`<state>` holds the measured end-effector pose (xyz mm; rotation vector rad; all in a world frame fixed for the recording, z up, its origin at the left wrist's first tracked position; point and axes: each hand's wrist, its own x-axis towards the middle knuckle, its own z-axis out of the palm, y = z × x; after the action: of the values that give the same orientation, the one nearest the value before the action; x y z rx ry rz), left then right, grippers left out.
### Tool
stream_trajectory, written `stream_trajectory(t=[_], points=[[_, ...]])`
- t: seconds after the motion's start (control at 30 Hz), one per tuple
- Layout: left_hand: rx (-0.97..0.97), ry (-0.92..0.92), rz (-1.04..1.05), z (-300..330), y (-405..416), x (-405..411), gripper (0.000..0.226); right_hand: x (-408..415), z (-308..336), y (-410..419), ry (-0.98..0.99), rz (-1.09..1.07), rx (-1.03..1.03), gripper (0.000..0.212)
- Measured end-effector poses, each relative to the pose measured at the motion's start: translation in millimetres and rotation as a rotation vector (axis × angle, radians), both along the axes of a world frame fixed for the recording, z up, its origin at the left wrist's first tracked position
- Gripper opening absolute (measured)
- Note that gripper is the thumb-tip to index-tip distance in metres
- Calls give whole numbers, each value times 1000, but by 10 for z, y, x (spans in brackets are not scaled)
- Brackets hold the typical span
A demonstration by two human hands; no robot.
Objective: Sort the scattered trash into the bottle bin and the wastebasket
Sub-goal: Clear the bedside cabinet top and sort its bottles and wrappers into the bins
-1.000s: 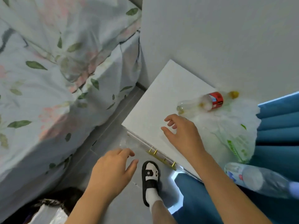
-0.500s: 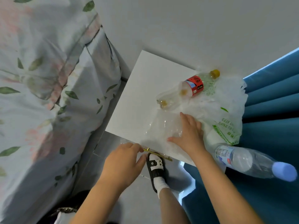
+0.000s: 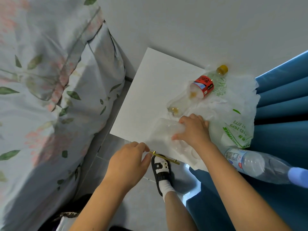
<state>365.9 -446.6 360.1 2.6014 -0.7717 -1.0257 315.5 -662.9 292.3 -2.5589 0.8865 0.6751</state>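
Observation:
On a white nightstand (image 3: pixel 150 90) lies a clear plastic tray or wrapper (image 3: pixel 161 132); my right hand (image 3: pixel 193 129) grips its right side with curled fingers. My left hand (image 3: pixel 128 162) hovers at the nightstand's front edge by the brass handle (image 3: pixel 165 157), fingers loosely curled, holding nothing. An empty clear bottle with a red label and yellow cap (image 3: pixel 200 88) lies behind, partly on a white plastic bag with green print (image 3: pixel 233 124). A water bottle with a pale blue cap (image 3: pixel 260 165) lies at the right.
A bed with floral bedding (image 3: pixel 50 97) fills the left. Blue curtains (image 3: pixel 283 100) hang at the right, and blue fabric (image 3: pixel 233 205) lies below. My foot in a black-and-white sandal (image 3: pixel 160 170) stands on the grey floor. A dark bag (image 3: pixel 66 217) shows at the bottom left.
My right hand went down onto the clear plastic piece and closed on it. My left hand came up to the nightstand's front edge. The view shifted toward the nightstand.

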Motion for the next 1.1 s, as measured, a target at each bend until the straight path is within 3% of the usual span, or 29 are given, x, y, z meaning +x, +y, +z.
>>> stream_trajectory(t=[0.23,0.4,0.47,0.53,0.63,0.73,0.83,0.93,1.0,1.1], points=[[-19,17,60,1,127,-37,28,-1,-39,54,-265,53,-10,33],[-100,88,190,-26,149,-76,28,-93,88,135,-796,-49,65,26],[-183,146,273,-8,109,-99,43,-121,216,193,-919,-81,94,22],[-294,226,390,33,50,-103,68,-147,379,292,-944,-236,216,21],[-445,335,568,139,-30,-84,100,-119,703,493,-902,-581,580,18],[-555,326,668,242,-68,-43,111,-79,938,654,-883,-758,841,13],[-652,437,725,336,-52,46,90,-51,1051,771,-772,-896,1143,21],[-722,599,703,454,-32,113,34,-32,1099,845,-630,-901,1269,27],[-724,595,682,484,-1,131,6,-37,1089,861,-544,-876,1282,28],[-670,538,690,427,74,134,24,-52,1042,818,-453,-777,1215,38]])
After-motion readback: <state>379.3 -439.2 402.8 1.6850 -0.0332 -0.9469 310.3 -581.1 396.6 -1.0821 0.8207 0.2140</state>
